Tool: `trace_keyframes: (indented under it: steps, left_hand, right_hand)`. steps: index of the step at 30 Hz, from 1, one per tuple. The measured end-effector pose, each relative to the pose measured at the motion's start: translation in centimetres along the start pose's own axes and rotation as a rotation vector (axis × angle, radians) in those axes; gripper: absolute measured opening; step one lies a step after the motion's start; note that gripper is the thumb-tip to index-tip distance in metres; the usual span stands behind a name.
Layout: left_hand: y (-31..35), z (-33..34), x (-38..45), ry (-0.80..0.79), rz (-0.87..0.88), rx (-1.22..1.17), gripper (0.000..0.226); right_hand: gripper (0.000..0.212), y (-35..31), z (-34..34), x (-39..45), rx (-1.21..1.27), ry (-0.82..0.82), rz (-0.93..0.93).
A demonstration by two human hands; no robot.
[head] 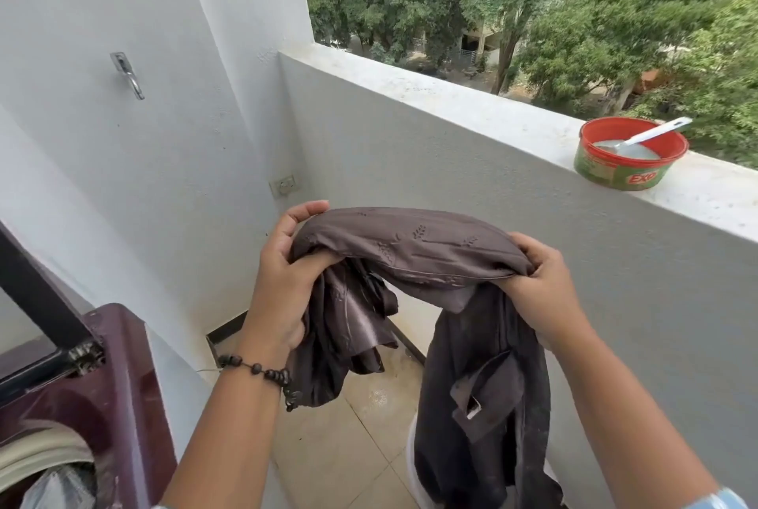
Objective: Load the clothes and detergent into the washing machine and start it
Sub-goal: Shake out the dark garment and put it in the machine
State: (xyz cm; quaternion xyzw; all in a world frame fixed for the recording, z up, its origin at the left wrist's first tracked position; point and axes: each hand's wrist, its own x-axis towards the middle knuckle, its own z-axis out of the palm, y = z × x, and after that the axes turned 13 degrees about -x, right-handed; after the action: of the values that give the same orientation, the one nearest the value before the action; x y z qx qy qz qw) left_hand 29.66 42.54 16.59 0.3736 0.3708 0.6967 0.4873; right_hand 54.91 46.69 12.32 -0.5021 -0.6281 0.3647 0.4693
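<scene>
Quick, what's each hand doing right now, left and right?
Left hand: fingers curled round one end of the brown garment.
Right hand: fingers gripping the garment's other end.

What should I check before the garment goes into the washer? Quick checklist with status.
1. Left hand grips brown garment: ok.
2. Right hand grips it too: ok.
3. Washing machine lid raised: ok.
4. Room left in drum: cannot tell, some laundry already inside.
5. Garment's hanging ends clear of the floor: cannot tell.
6. Detergent tub with scoop on ledge, open: ok.
</scene>
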Motion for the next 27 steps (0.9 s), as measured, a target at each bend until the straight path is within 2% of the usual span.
trace_keyframes:
  steps: [3, 5, 10, 12, 13, 16, 17, 19, 22, 24, 27]
  left_hand:
    - [-1.3, 0.2, -0.1, 0.029, -0.025, -0.069, 0.040]
    - [-1.7, 0.9, 0.0, 0.064, -0.045, -0.213, 0.035]
    - [-1.4, 2.9, 2.0, 0.099, 0.044, -0.495, 0.024]
    - [-1.1, 3.7, 3.0, 0.069, 0.056, -0.583, 0.023]
    - [-1.0, 4.1, 3.6, 0.060, 0.042, -0.625, 0.023]
    - [-0.6, 5.6, 4.7, 0.064, -0.077, -0.787, 0.018]
    - [-0.2, 6.1, 4.7, 0.087, -0.118, -0.847, 0.016]
    - [0.2, 7.4, 4.7, 0.171, -0.147, -0.927, 0.036]
    - [-0.2, 9.4, 4.2, 0.301, -0.162, -0.895, 0.054]
    - [-1.3, 10.2, 4.0, 0.344, -0.161, -0.873, 0.065]
    - [-2.2, 10.0, 3.8, 0.365, -0.173, -0.837, 0.052]
  right_hand:
    - [0.043, -1.9, 0.1, 0.4, 0.069, 0.064, -0.003]
    - [0.042, -2.6, 1.1, 0.1, 0.139, 0.040, 0.018]
    - [0.042, -1.9, 4.4, -0.8, 0.187, -0.080, 0.109]
    - [0.048, -1.3, 5.1, -0.9, 0.159, -0.217, 0.133]
    - [0.058, -0.9, 5.3, -1.0, 0.134, -0.313, 0.132]
    - [0.113, 0.9, 5.7, -1.4, 0.043, -0.543, 0.106]
    - [0.125, 1.4, 6.2, -1.5, 0.040, -0.575, 0.102]
    - [0.136, 2.4, 6.6, -1.9, 0.048, -0.576, 0.100]
    - [0.134, 2.8, 6.9, -1.6, 0.145, -0.431, 0.093]
    - [0.123, 2.7, 7.2, -0.9, 0.207, -0.317, 0.066]
    - [0.090, 2.8, 7.7, -0.4, 0.273, -0.215, 0.079]
